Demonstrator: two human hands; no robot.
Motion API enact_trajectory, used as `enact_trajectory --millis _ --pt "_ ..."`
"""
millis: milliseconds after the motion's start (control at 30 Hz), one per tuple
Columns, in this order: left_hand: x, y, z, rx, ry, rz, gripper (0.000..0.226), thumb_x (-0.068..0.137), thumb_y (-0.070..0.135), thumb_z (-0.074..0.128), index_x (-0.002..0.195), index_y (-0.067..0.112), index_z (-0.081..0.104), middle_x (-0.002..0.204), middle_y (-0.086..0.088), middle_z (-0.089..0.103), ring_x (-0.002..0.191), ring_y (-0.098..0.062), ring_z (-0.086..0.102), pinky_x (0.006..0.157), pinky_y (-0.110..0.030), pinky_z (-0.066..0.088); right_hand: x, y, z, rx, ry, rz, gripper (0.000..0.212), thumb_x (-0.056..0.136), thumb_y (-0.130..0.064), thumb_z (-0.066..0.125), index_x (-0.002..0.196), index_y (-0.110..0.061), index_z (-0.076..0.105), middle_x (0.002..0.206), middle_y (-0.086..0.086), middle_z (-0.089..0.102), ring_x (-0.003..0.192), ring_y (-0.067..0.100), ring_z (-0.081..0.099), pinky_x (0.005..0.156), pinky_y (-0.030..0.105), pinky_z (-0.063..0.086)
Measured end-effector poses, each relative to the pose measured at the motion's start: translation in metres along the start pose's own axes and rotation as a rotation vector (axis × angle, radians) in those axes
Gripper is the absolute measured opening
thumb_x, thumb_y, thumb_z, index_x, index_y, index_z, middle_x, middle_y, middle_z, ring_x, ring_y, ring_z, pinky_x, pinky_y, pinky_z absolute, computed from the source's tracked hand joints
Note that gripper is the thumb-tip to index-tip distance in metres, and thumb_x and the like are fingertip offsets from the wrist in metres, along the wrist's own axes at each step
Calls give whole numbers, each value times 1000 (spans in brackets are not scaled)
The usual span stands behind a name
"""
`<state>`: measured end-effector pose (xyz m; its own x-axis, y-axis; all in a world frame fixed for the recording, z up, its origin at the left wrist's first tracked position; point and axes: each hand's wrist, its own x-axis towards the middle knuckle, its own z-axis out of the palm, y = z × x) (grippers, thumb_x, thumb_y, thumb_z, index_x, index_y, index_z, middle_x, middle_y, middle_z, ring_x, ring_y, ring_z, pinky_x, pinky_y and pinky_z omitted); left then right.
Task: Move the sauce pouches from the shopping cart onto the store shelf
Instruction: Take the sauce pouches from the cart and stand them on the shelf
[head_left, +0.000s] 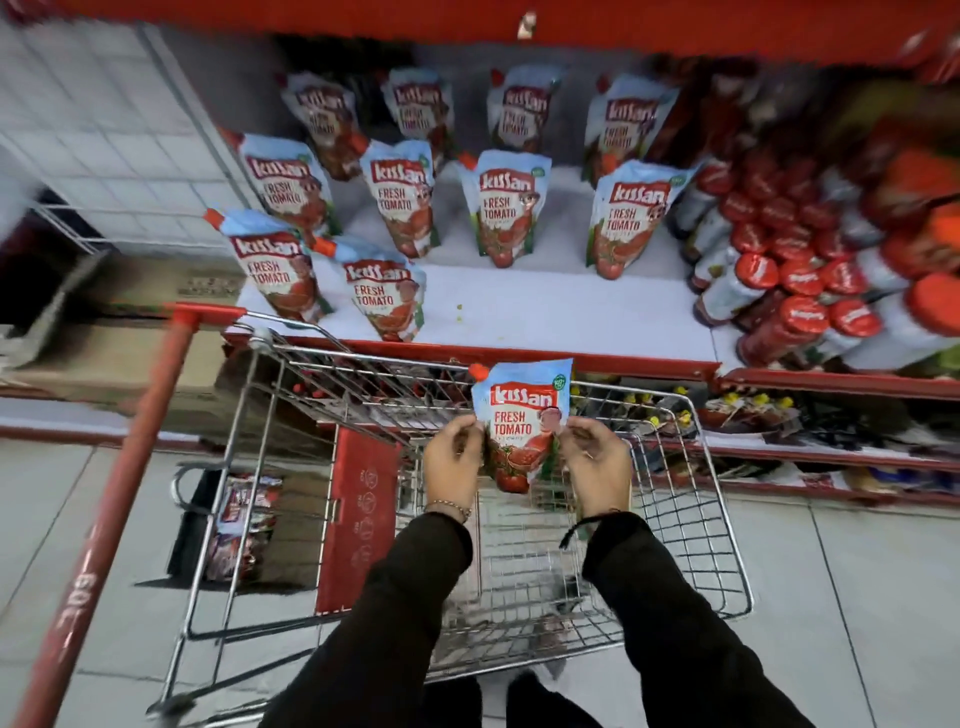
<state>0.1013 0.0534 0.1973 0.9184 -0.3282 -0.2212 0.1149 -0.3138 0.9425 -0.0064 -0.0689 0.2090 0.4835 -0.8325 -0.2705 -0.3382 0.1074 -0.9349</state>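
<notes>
I hold one tomato sauce pouch (522, 415) upright above the wire shopping cart (717, 525), just in front of the shelf edge. My left hand (453, 460) grips its left side and my right hand (597, 465) grips its right side. The pouch is light blue with a red logo and an orange cap at its top left. On the white store shelf (571, 306) several identical pouches (384, 296) stand in rows, filling the left and back. The cart basket below my hands looks bare as far as I can see.
Red-capped sauce bottles (789, 291) crowd the shelf's right side. The shelf's front middle is bare white. The cart's red handle (119, 499) runs down the left. A dark crate with packets (239, 525) sits on the floor beside the cart. Lower shelves (831, 447) hold more goods.
</notes>
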Motion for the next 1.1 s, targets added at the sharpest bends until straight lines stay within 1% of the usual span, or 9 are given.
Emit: enact_trajectory --millis 67,233,333,400,500,600,667,833,1100 --pt "8 15 -5 4 8 56 19 92 15 58 106 6 68 99 -3 68 92 -16 62 79 -19 50 4 -18 4 40 2 -28 14 85 -13 69 98 -15 69 93 -8 70 87 6 65 82 29 55" --pt "40 47 -8 -23 42 141 17 93 16 56 104 8 66 102 -9 71 91 -20 63 86 -36 52 24 -61 15 97 2 -152 12 85 -12 68 96 -18 68 92 -5 69 86 12 64 72 15 50" --pt "59 71 -6 2 79 229 14 93 14 55 101 8 65 96 -4 68 87 -17 61 80 -30 51 44 -79 21 101 -22 -186 8 86 -16 68 92 -22 67 95 0 72 94 20 68 81 29 55" --pt "73 86 -4 12 79 267 14 94 11 53 100 5 64 93 -2 64 83 -14 58 72 -17 47 57 -89 25 99 -43 -206 6 87 -21 67 90 -25 68 100 2 73 99 22 69 89 44 57" --pt "95 98 3 0 80 288 14 95 9 50 99 2 61 92 -4 62 79 -11 57 61 1 42 73 -104 33 101 -10 -224 12 87 -20 65 84 -32 65 95 -6 70 96 20 67 93 50 55" --pt "112 100 10 -8 96 290 13 96 9 48 100 1 59 91 -5 61 77 -4 58 61 2 42 86 -112 41 89 -2 -252 7 89 -16 63 88 -24 64 91 -10 67 91 19 65 93 53 54" --pt "123 97 15 -14 97 286 13 95 7 48 99 1 58 93 -7 62 83 -12 58 63 2 42 96 -111 46 75 -6 -253 4 89 -16 63 91 -19 63 91 -9 67 91 19 64 92 54 54" --pt "136 81 22 44 65 259 11 94 6 47 96 3 58 96 -14 66 87 -19 60 73 -25 48 110 -94 51 17 -29 -235 5 90 -13 61 93 -17 62 96 0 67 95 25 64 93 55 53" --pt "135 78 22 54 80 291 12 95 6 47 98 1 58 97 -10 63 89 -17 58 65 -3 45 111 -86 51 24 -32 -192 9 91 -18 62 98 -12 64 99 3 68 98 23 66 94 49 55"
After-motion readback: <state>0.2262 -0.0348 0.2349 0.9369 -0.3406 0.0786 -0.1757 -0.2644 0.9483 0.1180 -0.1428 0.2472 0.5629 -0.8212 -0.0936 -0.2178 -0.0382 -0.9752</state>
